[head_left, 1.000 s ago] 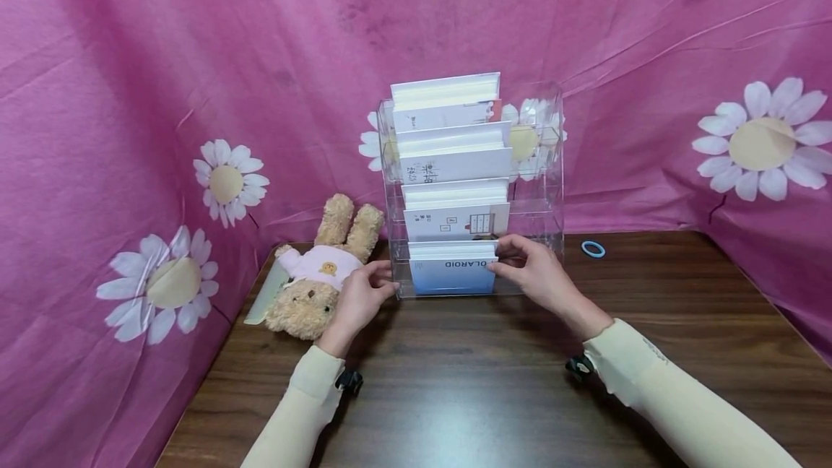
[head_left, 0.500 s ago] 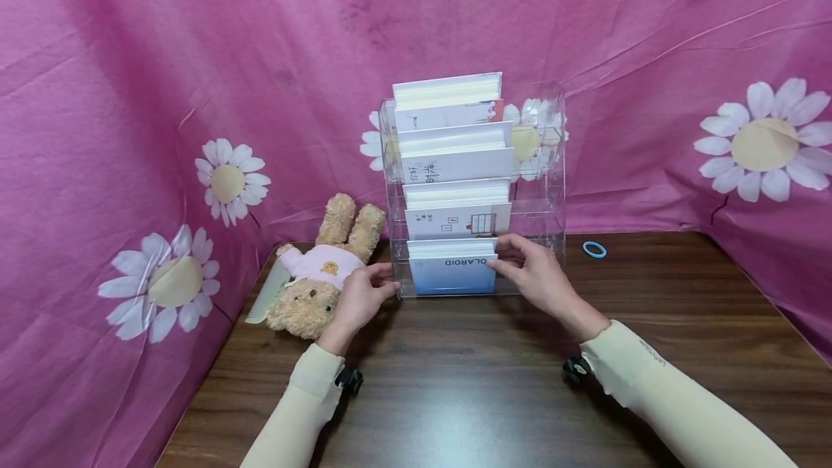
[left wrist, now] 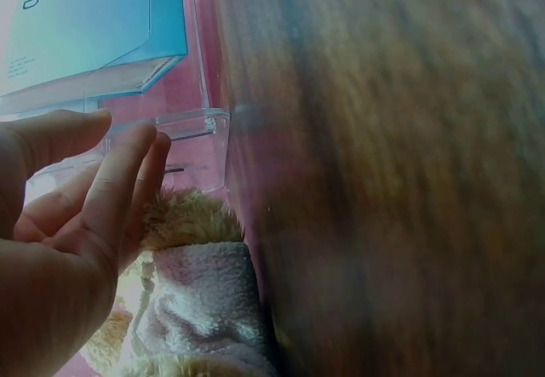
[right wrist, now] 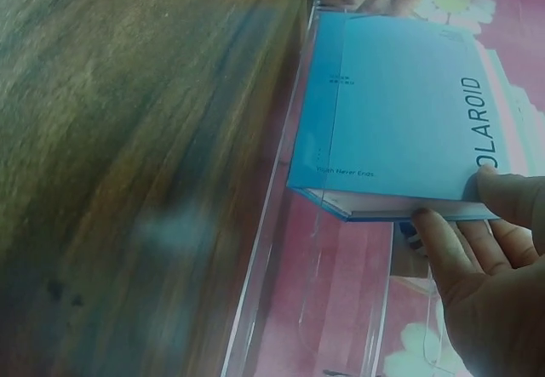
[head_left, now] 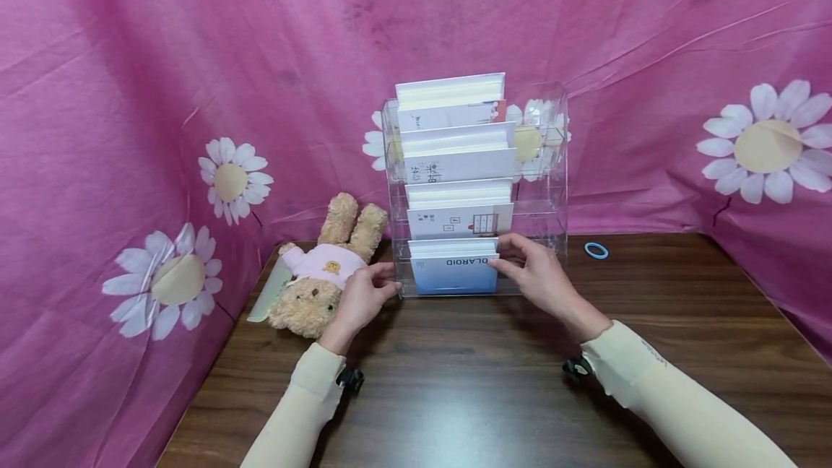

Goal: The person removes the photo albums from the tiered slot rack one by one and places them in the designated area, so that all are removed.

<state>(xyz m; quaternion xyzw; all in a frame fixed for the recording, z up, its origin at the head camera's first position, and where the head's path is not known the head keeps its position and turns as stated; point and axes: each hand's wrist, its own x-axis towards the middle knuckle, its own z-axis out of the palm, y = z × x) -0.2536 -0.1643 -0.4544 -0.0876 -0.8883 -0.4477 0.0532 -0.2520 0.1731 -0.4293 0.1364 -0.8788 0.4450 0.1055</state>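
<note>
Pale green, a flat comb lies partly hidden by a tan plush bear in a pink shirt, and just beside the bear the left hand, fingers nearly straight, touches the left end of a clear, tiered rack. Below three white-covered books, the lowest tier holds a blue book lettered "OLAROID", its right edge pinched by the right hand; farther right, a light blue ring lies on the dark wood-grain table.

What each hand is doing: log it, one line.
left hand: at left end of clear tiered rack; right hand: holds blue "OLAROID" book; book: bottom tier
</note>
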